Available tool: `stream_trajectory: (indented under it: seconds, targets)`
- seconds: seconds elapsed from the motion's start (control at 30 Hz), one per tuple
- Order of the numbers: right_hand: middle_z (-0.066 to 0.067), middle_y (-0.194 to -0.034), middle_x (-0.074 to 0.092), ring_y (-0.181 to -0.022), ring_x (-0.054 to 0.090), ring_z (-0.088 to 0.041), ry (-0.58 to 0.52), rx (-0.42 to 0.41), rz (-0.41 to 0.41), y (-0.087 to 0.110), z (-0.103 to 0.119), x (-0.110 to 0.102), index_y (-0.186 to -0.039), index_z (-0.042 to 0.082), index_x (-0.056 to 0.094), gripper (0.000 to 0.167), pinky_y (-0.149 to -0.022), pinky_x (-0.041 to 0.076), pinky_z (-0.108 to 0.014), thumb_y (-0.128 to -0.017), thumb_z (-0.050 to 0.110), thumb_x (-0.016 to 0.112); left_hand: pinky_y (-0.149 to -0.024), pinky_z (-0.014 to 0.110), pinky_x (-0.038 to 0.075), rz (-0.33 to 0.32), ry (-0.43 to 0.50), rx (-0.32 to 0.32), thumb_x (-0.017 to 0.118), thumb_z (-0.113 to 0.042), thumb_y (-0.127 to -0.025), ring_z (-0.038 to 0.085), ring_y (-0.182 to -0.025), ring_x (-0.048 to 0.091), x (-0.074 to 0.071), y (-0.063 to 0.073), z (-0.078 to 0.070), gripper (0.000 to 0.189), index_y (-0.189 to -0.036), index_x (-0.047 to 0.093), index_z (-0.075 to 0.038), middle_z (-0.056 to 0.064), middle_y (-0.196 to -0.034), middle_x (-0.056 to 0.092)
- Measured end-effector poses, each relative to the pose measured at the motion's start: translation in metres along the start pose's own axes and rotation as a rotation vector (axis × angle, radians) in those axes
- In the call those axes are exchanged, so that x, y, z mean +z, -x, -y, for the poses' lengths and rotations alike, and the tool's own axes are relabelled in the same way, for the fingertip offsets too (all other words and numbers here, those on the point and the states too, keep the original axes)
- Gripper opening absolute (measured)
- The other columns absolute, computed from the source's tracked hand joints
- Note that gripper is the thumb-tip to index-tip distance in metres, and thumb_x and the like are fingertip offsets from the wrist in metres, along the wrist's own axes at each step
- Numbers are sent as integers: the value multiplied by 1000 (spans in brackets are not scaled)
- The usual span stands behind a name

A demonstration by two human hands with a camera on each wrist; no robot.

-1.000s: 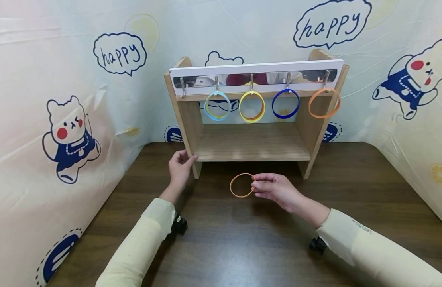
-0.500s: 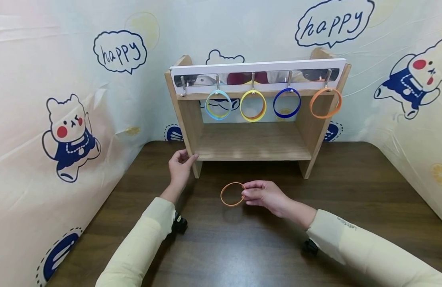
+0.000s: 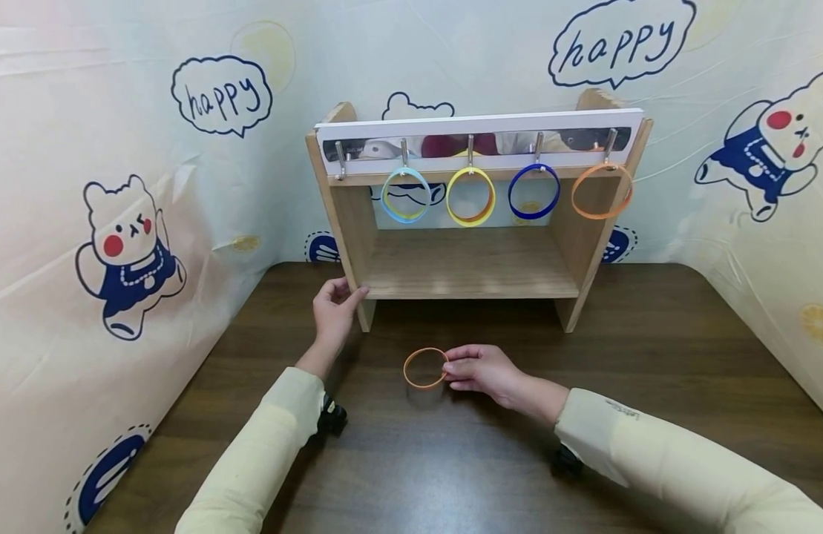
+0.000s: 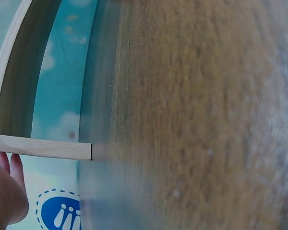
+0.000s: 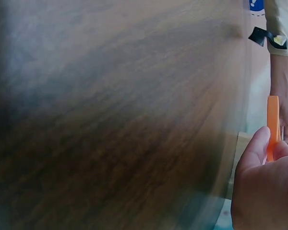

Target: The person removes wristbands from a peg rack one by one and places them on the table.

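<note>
As right hand (image 3: 481,373) pinches orange ring (image 5: 273,117), wooden rack (image 3: 471,263), grained table (image 3: 438,463).

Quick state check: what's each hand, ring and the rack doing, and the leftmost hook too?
Wooden rack: upright on the table
Left hand: gripping the rack's left side
Right hand: pinching the held orange ring
Held orange ring: off the hooks, between fingers
Light blue ring: hanging
Yellow ring: hanging
Dark blue ring: hanging
Far-right orange ring: hanging
Leftmost hook: no ring on it
</note>
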State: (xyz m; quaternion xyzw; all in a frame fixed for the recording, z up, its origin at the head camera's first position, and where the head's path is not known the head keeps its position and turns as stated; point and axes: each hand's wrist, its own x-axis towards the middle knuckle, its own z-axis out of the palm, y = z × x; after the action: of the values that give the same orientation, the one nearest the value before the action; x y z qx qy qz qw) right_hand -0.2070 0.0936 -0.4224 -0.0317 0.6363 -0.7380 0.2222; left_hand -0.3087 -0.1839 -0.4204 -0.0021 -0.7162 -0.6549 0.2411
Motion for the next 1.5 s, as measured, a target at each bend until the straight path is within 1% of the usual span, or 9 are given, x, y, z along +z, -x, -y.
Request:
stream_trajectory:
  seconds: [0.13, 0.43, 0.57, 0.73, 1.0, 1.2, 1.3, 1.37, 1.5]
  targets:
    - [-24, -105, 66, -83, 68, -19, 3, 28, -36, -4, -3, 2, -125, -16, 50, 39, -77, 56, -33, -90, -4, 63, -77, 27, 54, 2, -7, -3, 80, -17, -82, 18, -94, 57, 0, 1, -1, 35, -107, 63, 1, 11, -105, 64]
    - [-21, -97, 68, -81, 68, -19, 30, 50, -106, -10, -8, 3, -118, -15, 56, 32, -72, 57, -32, -89, -6, 64, -78, 28, 53, 4, -4, 1, 79, -15, -83, 18, -95, 57, 2, 0, -2, 33, -107, 63, 1, 11, -105, 64]
    - [-18, -95, 68, -81, 68, -20, 50, 61, -119, -12, -12, 5, -117, -14, 57, 31, -72, 57, -33, -88, -6, 65, -77, 27, 53, 2, -12, -7, 80, -16, -83, 18, -94, 56, 1, 0, -1, 34, -107, 63, 0, 10, -105, 63]
    - [-17, -94, 68, -81, 68, -21, 56, 68, -127, -12, -14, 8, -114, -12, 59, 28, -72, 57, -34, -87, -6, 66, -77, 28, 54, 3, -23, -13, 80, -18, -82, 18, -95, 56, 0, 0, 0, 36, -108, 63, 1, 11, -106, 64]
    - [-16, -94, 69, -81, 69, -20, 82, 49, -143, -11, -17, 10, -114, -11, 60, 28, -69, 58, -32, -87, -4, 66, -77, 27, 54, 3, -11, -9, 80, -17, -82, 17, -94, 56, 1, -2, -1, 34, -107, 63, 0, 9, -105, 64]
    - [-17, -93, 70, -79, 68, -20, 186, -17, -139, -9, -18, 13, -112, -10, 62, 27, -66, 58, -33, -88, -3, 67, -76, 24, 53, 8, -9, -8, 80, -18, -83, 18, -95, 55, 1, -2, 0, 36, -108, 63, 2, 11, -105, 63]
    - [-18, -93, 70, -78, 68, -20, 211, -36, -139, -9, -18, 14, -112, -9, 64, 25, -65, 58, -33, -88, -3, 67, -76, 23, 52, 18, -4, -15, 79, -16, -83, 18, -96, 55, 0, -2, -1, 37, -110, 62, 3, 12, -107, 63]
    - [-18, -93, 70, -78, 68, -19, 216, -38, -140, -10, -19, 15, -112, -8, 64, 25, -65, 57, -33, -88, -3, 67, -76, 23, 52, 27, -1, -21, 78, -14, -84, 18, -96, 55, -1, -1, -3, 36, -111, 62, 3, 13, -108, 62]
    - [-18, -92, 70, -77, 68, -20, 220, -40, -140, -9, -19, 15, -112, -9, 64, 25, -65, 58, -33, -88, -4, 67, -75, 23, 52, 39, -22, -22, 75, -9, -85, 18, -95, 55, -1, 7, -21, 33, -111, 61, 6, 14, -107, 62]
